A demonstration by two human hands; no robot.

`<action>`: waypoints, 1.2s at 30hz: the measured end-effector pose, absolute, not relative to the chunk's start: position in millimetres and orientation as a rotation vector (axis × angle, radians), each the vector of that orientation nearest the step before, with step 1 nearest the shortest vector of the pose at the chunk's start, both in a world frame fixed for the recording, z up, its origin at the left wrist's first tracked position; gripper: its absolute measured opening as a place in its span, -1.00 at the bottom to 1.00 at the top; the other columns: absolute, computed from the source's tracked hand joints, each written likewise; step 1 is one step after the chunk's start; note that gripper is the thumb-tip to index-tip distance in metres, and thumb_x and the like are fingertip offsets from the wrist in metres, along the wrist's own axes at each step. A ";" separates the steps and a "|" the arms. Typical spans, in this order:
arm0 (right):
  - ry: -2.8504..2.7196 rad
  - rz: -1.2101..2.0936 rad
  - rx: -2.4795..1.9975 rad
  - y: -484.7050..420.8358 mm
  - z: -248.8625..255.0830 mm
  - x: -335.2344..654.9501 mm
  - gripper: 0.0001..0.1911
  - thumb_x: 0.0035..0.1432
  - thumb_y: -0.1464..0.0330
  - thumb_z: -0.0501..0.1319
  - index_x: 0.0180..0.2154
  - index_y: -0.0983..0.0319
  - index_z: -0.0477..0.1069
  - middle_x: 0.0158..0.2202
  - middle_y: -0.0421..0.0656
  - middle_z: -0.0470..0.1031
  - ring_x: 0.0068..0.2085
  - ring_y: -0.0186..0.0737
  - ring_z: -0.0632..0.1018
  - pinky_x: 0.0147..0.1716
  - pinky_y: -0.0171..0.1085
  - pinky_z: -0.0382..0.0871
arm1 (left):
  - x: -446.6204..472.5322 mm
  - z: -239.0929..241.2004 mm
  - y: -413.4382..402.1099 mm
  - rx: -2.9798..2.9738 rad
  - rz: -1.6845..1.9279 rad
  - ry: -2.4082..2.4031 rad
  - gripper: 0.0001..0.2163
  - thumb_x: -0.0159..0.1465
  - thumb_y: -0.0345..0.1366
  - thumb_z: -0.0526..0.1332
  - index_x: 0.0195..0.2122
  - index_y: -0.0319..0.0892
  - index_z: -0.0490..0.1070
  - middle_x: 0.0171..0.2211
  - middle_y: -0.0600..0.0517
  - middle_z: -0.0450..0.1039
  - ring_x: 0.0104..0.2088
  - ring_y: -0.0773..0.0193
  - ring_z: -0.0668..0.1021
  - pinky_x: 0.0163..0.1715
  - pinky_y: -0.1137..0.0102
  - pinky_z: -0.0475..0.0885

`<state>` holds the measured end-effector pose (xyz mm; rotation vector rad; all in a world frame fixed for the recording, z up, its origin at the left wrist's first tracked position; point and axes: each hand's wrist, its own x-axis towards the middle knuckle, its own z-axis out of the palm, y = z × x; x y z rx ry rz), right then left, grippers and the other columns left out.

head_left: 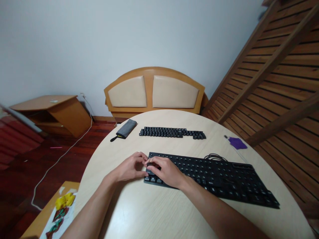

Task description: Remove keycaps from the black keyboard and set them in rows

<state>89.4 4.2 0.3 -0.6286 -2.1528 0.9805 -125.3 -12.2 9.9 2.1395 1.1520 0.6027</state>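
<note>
A black computer keyboard (199, 171) lies at an angle on the round table, many of its keycaps off on the upper and left parts. My left hand (131, 167) curls around its left end, with the thumb low at the edge and the fingertips meeting my right hand. Over the left columns, my right hand (166, 169) pinches a dark keycap (150, 164) between thumb and fingers; the hands partly hide it. Behind the keyboard, loose black keycaps (164, 132) are laid out in rows.
A grey pouch (127, 128) with a black loop lies at the table's back left. On the right are a purple cloth (237, 143) and a thin stick-like tool. A coiled cable (215, 156) sits behind the keyboard. A headboard (154, 89) stands beyond the table (119, 212).
</note>
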 end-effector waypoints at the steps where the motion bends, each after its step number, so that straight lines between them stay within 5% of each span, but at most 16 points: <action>1: -2.151 0.969 -0.607 3.9 -0.7 89.4 -0.86 0.29 0.39 0.17 -0.14 0.19 0.49 -0.14 -0.14 0.58 -0.10 -0.21 0.57 -0.07 -0.26 0.40 | -125.1 10.7 -12.6 2.141 0.596 1.157 -0.84 0.13 -0.24 0.38 -0.36 -0.17 0.46 -0.14 -0.02 0.44 -0.08 0.14 0.48 -0.01 0.29 0.38; 21: -2.278 0.937 -0.652 5.4 -7.3 88.0 -0.81 0.32 0.39 0.13 -0.16 0.19 0.52 -0.17 -0.13 0.59 -0.14 -0.19 0.59 -0.11 -0.28 0.37 | -126.1 9.7 -15.0 2.150 0.536 1.132 -0.86 0.20 -0.19 0.33 -0.34 -0.15 0.55 -0.06 -0.08 0.43 -0.02 0.13 0.45 0.04 0.27 0.38; 36: -2.247 0.891 -0.748 9.1 -12.3 87.3 -0.81 0.31 0.40 0.13 -0.32 0.22 0.51 -0.27 -0.13 0.60 -0.32 -0.23 0.59 -0.34 -0.35 0.33 | -122.6 9.7 -16.5 2.054 0.524 1.121 -0.86 0.26 -0.22 0.27 -0.31 -0.16 0.54 -0.02 -0.06 0.42 0.00 0.16 0.46 0.07 0.31 0.35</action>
